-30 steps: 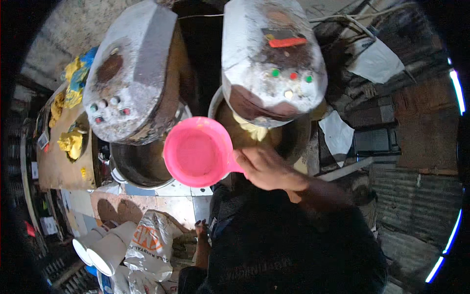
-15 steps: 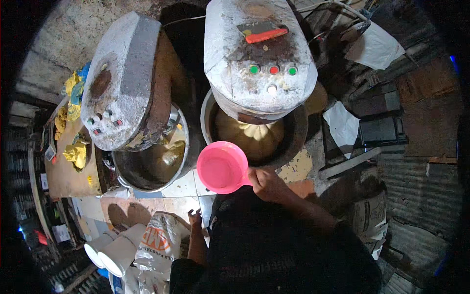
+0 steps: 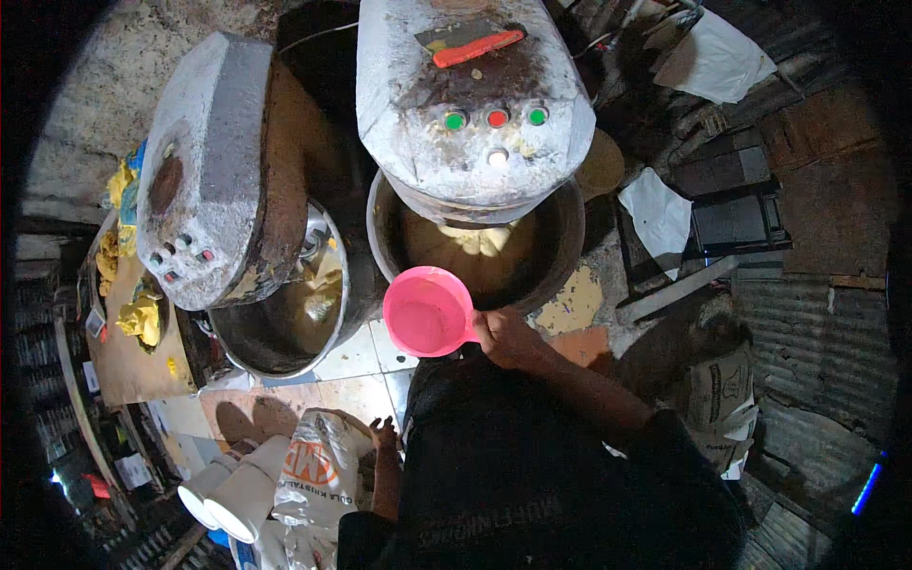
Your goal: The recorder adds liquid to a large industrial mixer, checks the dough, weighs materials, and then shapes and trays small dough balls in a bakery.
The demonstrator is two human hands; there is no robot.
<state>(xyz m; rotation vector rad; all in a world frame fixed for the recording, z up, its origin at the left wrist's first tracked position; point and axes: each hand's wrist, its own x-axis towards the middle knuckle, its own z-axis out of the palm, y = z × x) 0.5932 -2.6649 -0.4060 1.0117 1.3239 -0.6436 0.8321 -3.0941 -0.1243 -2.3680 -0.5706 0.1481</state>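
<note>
By its short handle, my right hand (image 3: 508, 338) grips a pink plastic dipper (image 3: 427, 312). The dipper is held over the near edge of the right mixing bowl (image 3: 576, 249), and its inside shows pink, with any contents hard to make out. Pale dough or batter (image 3: 475, 239) sits in that bowl under the right mixer (image 3: 475, 123), partly hidden by the mixer head. Low at my left side hangs my left hand (image 3: 383, 434), fingers apart and holding nothing, near a white sack (image 3: 318, 465).
To the left stands a second mixer (image 3: 214, 180) with a metal bowl (image 3: 337, 332). A scraper with a red handle (image 3: 480, 47) lies on the right mixer. White buckets (image 3: 247, 494) are at lower left, beyond them a wooden table (image 3: 142, 366). A cardboard box (image 3: 717, 399) stands right.
The view has shifted, so the mixers appear farther left and up. My right hand still holds the dipper, now closer to the right bowl's near rim. My left hand stays low and open.
</note>
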